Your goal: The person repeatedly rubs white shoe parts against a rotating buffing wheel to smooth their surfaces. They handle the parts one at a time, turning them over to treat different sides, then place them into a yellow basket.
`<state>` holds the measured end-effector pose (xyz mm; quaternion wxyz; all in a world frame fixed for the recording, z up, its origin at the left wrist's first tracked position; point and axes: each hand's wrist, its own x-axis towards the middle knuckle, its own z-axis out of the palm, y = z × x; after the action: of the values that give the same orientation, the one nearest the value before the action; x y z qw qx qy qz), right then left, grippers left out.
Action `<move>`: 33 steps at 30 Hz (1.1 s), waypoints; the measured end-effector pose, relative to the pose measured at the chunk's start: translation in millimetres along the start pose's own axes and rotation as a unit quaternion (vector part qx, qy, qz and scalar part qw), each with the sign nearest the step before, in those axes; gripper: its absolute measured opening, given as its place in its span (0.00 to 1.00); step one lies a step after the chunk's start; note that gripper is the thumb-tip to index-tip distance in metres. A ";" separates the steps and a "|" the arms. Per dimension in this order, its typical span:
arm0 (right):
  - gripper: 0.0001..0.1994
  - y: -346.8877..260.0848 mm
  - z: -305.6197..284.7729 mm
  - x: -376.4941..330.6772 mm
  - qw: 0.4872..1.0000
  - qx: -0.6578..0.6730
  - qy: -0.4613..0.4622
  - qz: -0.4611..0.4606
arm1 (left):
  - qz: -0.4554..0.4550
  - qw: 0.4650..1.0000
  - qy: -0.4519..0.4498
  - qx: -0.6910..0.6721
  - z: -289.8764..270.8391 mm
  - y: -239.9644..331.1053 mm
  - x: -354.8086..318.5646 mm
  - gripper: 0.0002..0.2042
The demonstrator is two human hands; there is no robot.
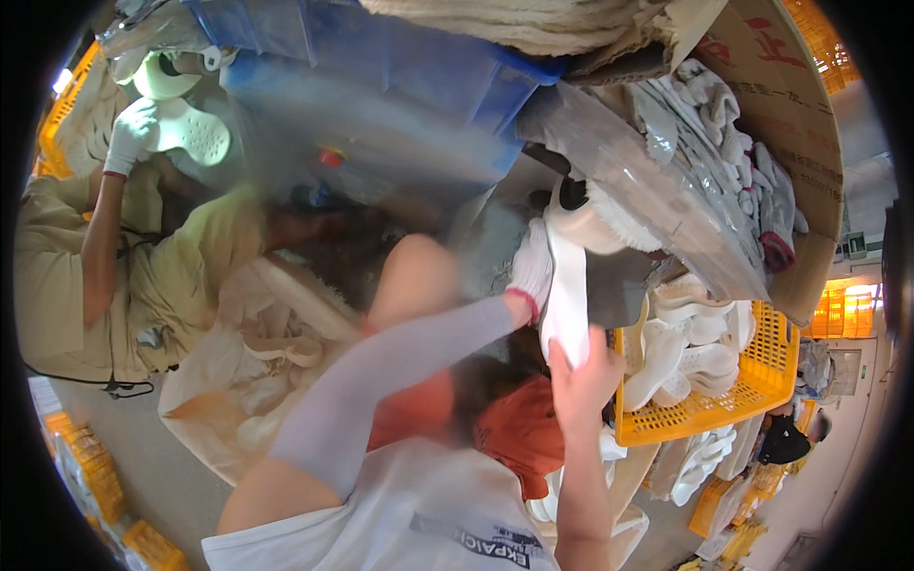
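Observation:
A long white shoe sole is held upright between my two hands. My left hand, in a white knit glove with a red cuff, closes on its left side, though its fingertips are partly hidden. My bare right hand grips the lower end, thumb on the near face. The sole's upper end meets a cream, fluffy buffing wheel with a dark centre. I cannot tell whether the wheel is turning.
A yellow crate of white soles stands at right. Behind are a blue bin and a cardboard box with gloves. At left, a co-worker's gloved hand holds another white sole. A pale sack lies below.

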<state>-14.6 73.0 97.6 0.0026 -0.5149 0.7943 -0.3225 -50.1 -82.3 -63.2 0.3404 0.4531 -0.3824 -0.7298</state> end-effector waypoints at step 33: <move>0.21 62.3 35.6 24.0 0.911 0.387 -0.066 0.128 | -0.124 0.900 -0.337 -0.247 -32.0 -21.6 11.1 0.21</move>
<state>-64.7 51.5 45.2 0.2956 -0.3876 0.6643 -0.5666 -27.8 -89.4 -95.9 0.1986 0.1250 -0.2221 -0.9464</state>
